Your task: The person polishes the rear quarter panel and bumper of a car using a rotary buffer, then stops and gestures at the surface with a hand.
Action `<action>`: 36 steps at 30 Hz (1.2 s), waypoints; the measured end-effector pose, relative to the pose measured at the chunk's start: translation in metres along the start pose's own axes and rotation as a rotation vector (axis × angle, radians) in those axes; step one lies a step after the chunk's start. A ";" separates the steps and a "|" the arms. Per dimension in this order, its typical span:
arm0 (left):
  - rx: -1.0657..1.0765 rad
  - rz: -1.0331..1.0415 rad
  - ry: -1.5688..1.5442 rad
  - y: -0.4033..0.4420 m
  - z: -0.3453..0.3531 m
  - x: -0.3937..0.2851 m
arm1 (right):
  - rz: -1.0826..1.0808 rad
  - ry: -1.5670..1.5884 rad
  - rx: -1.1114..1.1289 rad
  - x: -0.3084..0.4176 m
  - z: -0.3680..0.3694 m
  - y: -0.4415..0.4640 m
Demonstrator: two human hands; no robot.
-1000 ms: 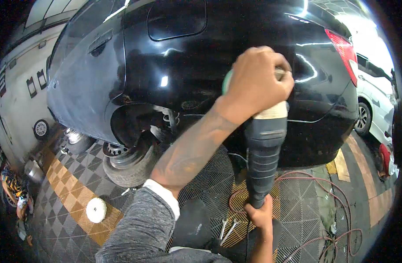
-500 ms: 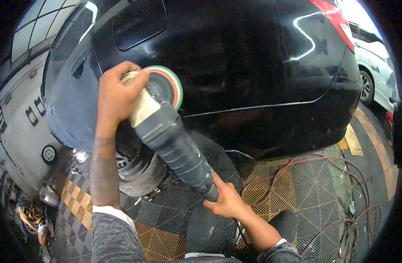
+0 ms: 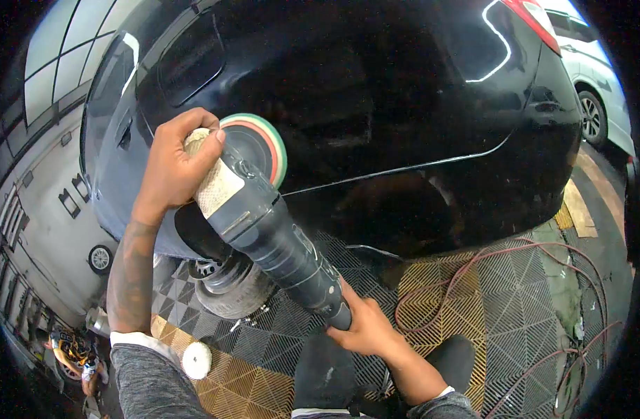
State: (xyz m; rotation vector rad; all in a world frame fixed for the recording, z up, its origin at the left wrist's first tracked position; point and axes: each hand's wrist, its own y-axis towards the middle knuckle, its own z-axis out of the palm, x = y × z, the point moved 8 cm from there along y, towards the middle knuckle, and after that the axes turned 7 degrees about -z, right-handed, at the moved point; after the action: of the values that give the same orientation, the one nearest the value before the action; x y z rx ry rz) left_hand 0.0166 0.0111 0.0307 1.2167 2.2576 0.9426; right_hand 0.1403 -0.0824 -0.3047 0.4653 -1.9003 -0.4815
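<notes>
Polisher [image 3: 281,244] is being held by left grip [image 3: 177,164] at head, right grip [image 3: 365,328] at handle; black car [image 3: 403,126] is being faced beyond.

Tiled floor [image 3: 515,314] under wheel [image 3: 232,290], white pad [image 3: 197,360], hose [image 3: 442,307].

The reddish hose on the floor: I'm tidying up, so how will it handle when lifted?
The reddish hose will probably be floppy, as it lies in loose curves over the ribbed tiles. It looks thin, so a short length should feel light. Its strands cross at the lower right, so it may snag there.
</notes>
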 end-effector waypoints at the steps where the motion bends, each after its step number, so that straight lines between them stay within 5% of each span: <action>1: 0.021 -0.010 -0.022 0.005 0.003 -0.007 | 0.001 0.009 -0.007 0.002 -0.006 -0.003; 8: 0.121 -0.009 -0.038 0.043 0.022 -0.062 | 0.072 0.018 -0.100 0.015 -0.049 -0.030; 16: 0.122 0.261 -0.007 0.075 0.044 -0.117 | 0.164 0.099 -0.371 0.014 -0.091 -0.049; 23: 0.150 0.123 -0.050 0.057 0.036 -0.089 | 0.091 0.103 -0.333 0.016 -0.080 -0.042; 36: -0.017 -0.139 0.023 -0.020 -0.015 0.047 | 0.016 -0.064 0.104 0.015 -0.003 0.018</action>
State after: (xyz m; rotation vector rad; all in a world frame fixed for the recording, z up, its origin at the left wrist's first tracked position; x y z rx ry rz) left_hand -0.0294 0.0379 0.0252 1.0320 2.3133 0.9252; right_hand 0.1362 -0.0751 -0.2823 0.5071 -1.9960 -0.3922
